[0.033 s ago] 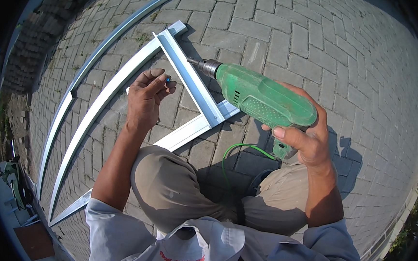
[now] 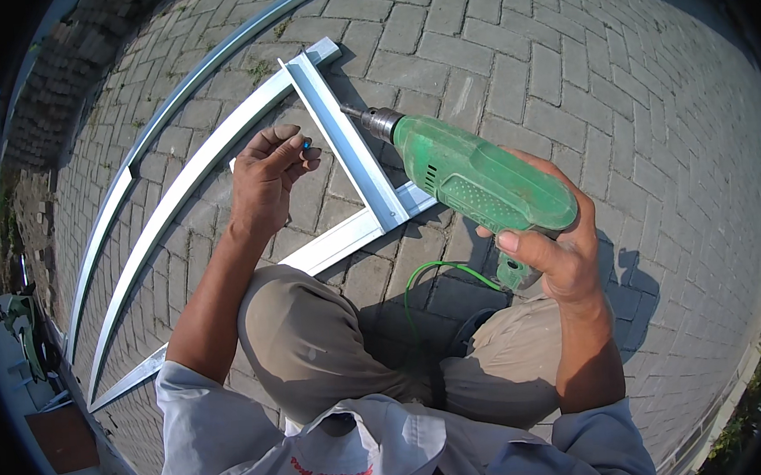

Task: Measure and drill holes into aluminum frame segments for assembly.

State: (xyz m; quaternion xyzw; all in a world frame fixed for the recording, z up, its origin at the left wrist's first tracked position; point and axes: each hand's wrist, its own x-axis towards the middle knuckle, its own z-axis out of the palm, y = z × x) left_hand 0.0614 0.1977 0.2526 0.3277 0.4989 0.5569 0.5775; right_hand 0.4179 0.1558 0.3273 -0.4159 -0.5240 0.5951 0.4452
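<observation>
Nearest, the trousered knees (image 2: 304,340) are spread apart, by which room seems to be left for the work between and beyond them. By the right hand (image 2: 566,246) a green drill (image 2: 482,173) is gripped where its body meets the handle, so that the weight is apparently carried in the palm while the bit is aimed toward the metal crosspiece (image 2: 343,139); whether the two touch cannot be told. A slack green cable (image 2: 440,264) is looped below the handle, clear of the bit. By the left hand (image 2: 270,170), a small blue piece (image 2: 306,144) is pinched between thumb and fingertips, probably because it is too tiny for a fuller grasp; its kind cannot be made out. The crosspiece is laid across the near rail (image 2: 337,243) and far rail (image 2: 191,176), its ends supported on them. Beyond, a separate metal strip (image 2: 210,64) is laid on the paving (image 2: 598,72).
</observation>
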